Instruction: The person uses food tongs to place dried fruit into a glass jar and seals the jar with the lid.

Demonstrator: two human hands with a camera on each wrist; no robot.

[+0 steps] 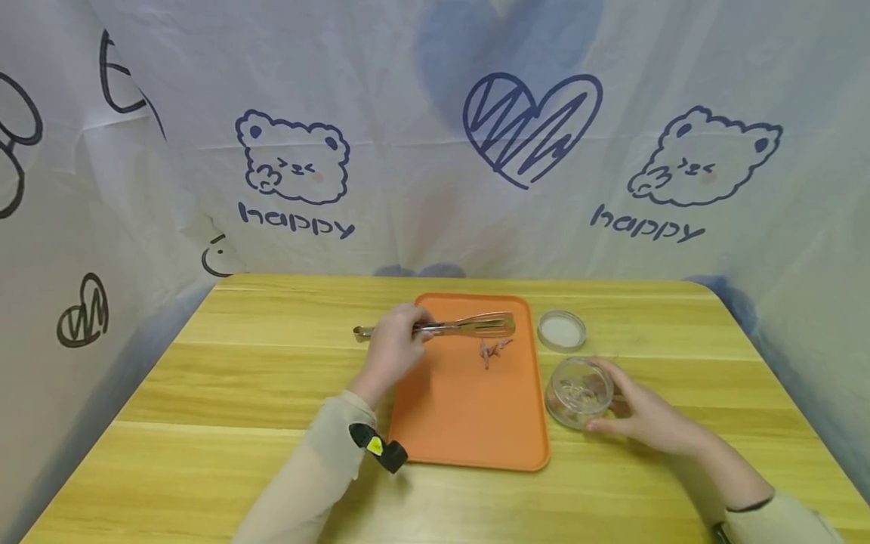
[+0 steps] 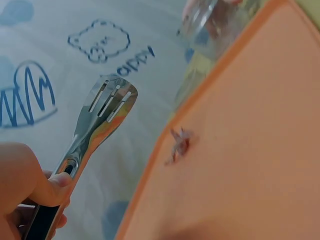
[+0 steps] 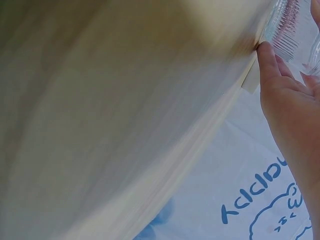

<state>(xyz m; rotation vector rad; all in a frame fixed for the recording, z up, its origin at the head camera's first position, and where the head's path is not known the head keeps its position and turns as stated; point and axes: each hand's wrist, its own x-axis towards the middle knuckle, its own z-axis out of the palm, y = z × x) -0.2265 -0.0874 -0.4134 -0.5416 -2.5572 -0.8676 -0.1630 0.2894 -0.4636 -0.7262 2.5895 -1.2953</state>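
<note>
My left hand (image 1: pixel 397 344) grips a pair of metal tongs (image 1: pixel 476 326) with slotted, flat ends, held over the upper part of the orange tray (image 1: pixel 469 423). In the left wrist view, the thumb lies along the dark handle of the tongs (image 2: pixel 107 107). Below the tongs' end, some thin pinkish-purple pieces (image 1: pixel 491 351) lie on the tray; their kind is unclear. To the tray's right, my right hand (image 1: pixel 635 404) holds a round clear jar (image 1: pixel 579 393) by its side, fingers and thumb around it. Something lies inside the jar, too blurred to name.
Behind the jar, a round clear lid (image 1: pixel 562 331) lies on the wooden table (image 1: pixel 224 378), near the tray's right edge. A white cloth (image 1: pixel 408 189) with bear and heart drawings hangs along the table's back and sides.
</note>
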